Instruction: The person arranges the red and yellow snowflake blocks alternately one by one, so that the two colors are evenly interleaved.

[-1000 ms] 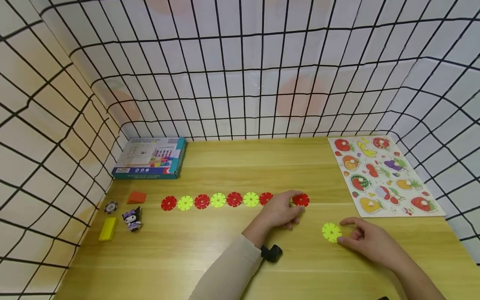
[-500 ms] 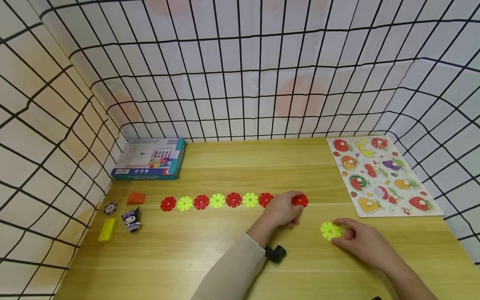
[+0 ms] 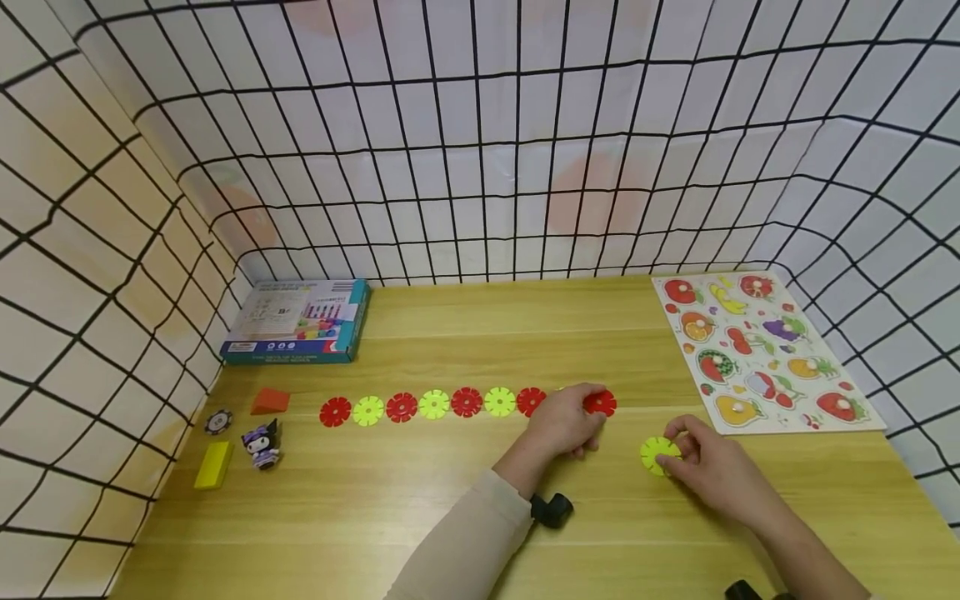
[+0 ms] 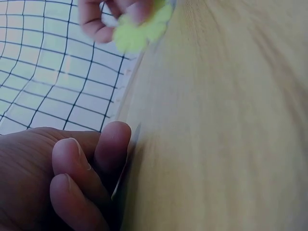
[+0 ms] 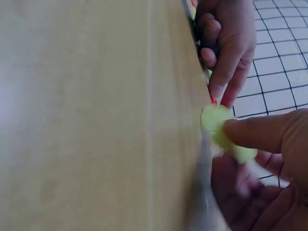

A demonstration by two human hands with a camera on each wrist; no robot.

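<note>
A row of notched plastic discs, red and yellow by turns, runs across the table; the red disc (image 3: 335,412) is at its left end. My left hand (image 3: 564,423) holds the last red disc (image 3: 602,403) at the right end between thumb and index finger, covering part of the row beside it. To the right, my right hand (image 3: 711,467) pinches a yellow notched disc (image 3: 654,455), thumb across its face. In the right wrist view this yellow disc (image 5: 215,118) is tilted up off the wood, close to the left hand (image 5: 231,48).
At the back left lies a flat game box (image 3: 296,323). Near the left edge are an orange block (image 3: 271,401), a poker chip (image 3: 218,422), a small figurine (image 3: 261,445) and a yellow block (image 3: 213,465). A fruit puzzle board (image 3: 768,354) lies at right. Grid-patterned cloth walls (image 3: 495,167) surround the table.
My right hand has closed on the yellow disc, which lay flat on the table, and lifted and tilted it. The left hand stays at the red disc.
</note>
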